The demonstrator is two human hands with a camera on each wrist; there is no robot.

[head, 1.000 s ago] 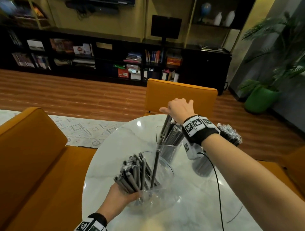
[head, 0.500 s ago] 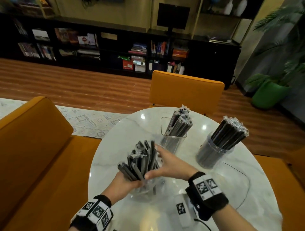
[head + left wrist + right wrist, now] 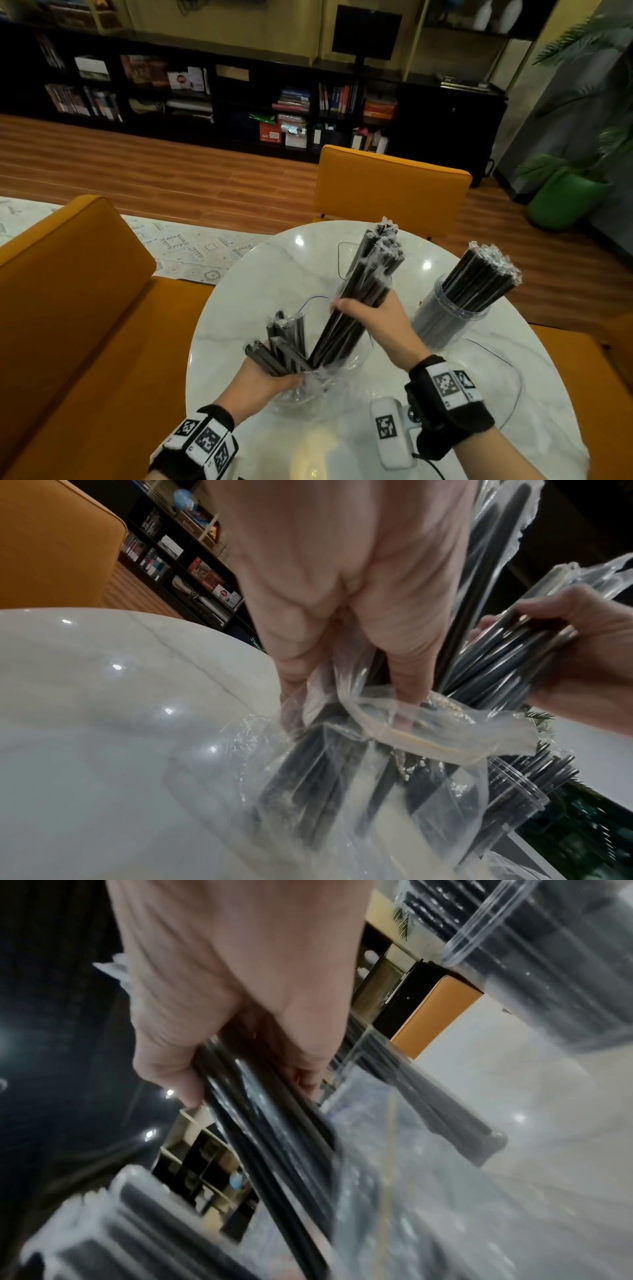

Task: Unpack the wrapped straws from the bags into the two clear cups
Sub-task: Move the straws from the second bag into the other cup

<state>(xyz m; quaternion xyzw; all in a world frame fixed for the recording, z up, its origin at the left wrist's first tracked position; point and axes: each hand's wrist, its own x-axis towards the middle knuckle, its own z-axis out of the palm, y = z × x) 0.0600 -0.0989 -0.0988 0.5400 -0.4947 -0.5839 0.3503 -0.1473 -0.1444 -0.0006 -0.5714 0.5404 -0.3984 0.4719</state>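
My left hand (image 3: 284, 380) grips the crumpled clear bag (image 3: 318, 383) low on the white marble table (image 3: 239, 308); a few black wrapped straws (image 3: 284, 339) still stand in it. My right hand (image 3: 346, 305) grips a bundle of straws (image 3: 329, 342) angled up and right, its lower ends still at the bag's mouth. In the left wrist view my left fingers (image 3: 404, 685) pinch the bag's rim (image 3: 428, 739). The right wrist view shows my right hand (image 3: 219, 1001) wrapped round the bundle (image 3: 270, 1118). The far clear cup (image 3: 342, 253) and the right clear cup (image 3: 448, 318) each hold straws.
Orange chairs stand at the left (image 3: 68, 291) and behind the table (image 3: 390, 185). A flat clear plastic bag (image 3: 496, 370) lies on the table's right side. A green pot (image 3: 565, 198) stands on the floor at right.
My right hand left the far cup, came back to the bag, closed round a bundle of straws and has drawn it up. The left hand kept hold of the bag.
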